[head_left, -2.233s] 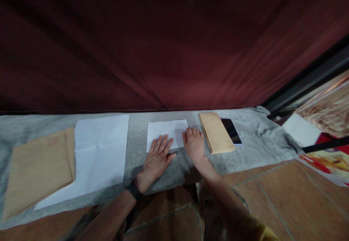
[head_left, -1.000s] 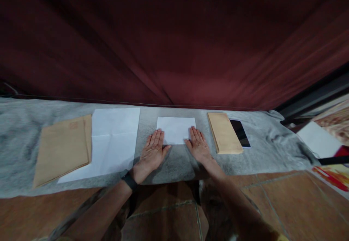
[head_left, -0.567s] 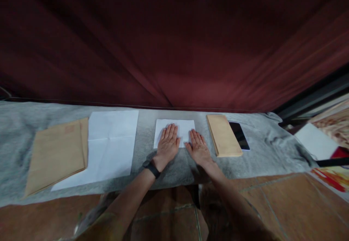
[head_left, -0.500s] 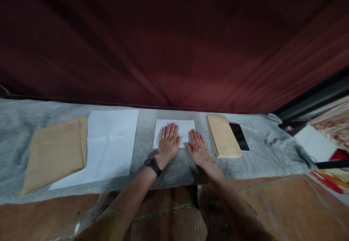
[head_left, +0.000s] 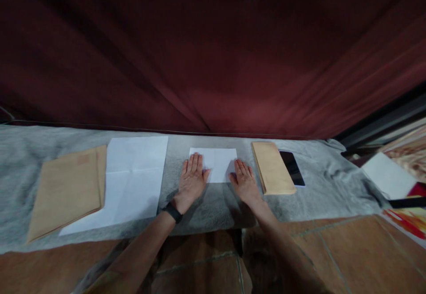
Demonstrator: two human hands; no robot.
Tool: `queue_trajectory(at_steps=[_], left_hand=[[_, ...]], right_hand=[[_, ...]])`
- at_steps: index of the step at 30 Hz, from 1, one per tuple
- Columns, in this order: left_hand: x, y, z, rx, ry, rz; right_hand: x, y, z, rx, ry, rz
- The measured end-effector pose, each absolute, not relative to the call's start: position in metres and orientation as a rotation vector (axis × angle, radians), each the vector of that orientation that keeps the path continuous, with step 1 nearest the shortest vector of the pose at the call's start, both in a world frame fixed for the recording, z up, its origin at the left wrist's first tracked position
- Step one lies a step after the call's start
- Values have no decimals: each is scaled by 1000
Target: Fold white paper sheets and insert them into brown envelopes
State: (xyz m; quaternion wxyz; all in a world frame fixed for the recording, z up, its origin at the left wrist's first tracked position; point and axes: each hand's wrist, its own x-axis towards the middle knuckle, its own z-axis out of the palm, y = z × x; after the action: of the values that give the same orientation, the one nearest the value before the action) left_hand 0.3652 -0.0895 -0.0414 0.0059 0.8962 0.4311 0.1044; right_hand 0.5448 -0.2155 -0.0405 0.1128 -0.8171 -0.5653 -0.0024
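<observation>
Palms are down and fingers straight on both hands, neither one gripping anything. The left hand (head_left: 191,180) lies flat with its fingers over the left part of a small folded white paper (head_left: 218,163), while the heel of the palm sits on the cloth just below the paper's near edge. A dark wristband (head_left: 173,212) circles that wrist. The right hand (head_left: 244,183) is spread the same way, its fingertips touching the paper's near right corner and the rest of the hand on the cloth.

The folded paper lies flat on a grey cloth (head_left: 209,207) between the two hands, its middle bare.

Left of the folded paper, with a strip of cloth between them, lies a large white sheet (head_left: 133,178) with fold creases across it. Further left of the paper, a wide brown envelope (head_left: 66,187) overlaps that sheet's left edge. Just right of the paper lies a narrow tan envelope (head_left: 271,174), and beside it, on the side away from the paper, a dark phone (head_left: 292,168) lies screen up. Behind the paper hangs a dark red curtain (head_left: 213,63). Nearer than the paper, past the cloth's edge, is brown tiled floor (head_left: 333,249).
</observation>
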Motion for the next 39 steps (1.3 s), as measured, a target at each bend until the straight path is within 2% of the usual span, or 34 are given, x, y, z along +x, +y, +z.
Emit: queue_trajectory(at_steps=[5,10,22,32,39], left_hand=[[364,-91,-39,2789,1356,313],[363,-90,-39,2807,1316,253],[353,-90,-38,2786,1348,298],[336,-86,-38,2791,1346,257],[328,-88,-30,2801,1246,486]], right_hand=[[522,-199,-30,-2142,-1718,4],[483,-186,-39,-2001,-1852,93],[503,-194,-51,-2236,-1778,-45],[529,-207,-51,-2333,-1705,-1],[537,-214,-50,-2361,-1678,6]])
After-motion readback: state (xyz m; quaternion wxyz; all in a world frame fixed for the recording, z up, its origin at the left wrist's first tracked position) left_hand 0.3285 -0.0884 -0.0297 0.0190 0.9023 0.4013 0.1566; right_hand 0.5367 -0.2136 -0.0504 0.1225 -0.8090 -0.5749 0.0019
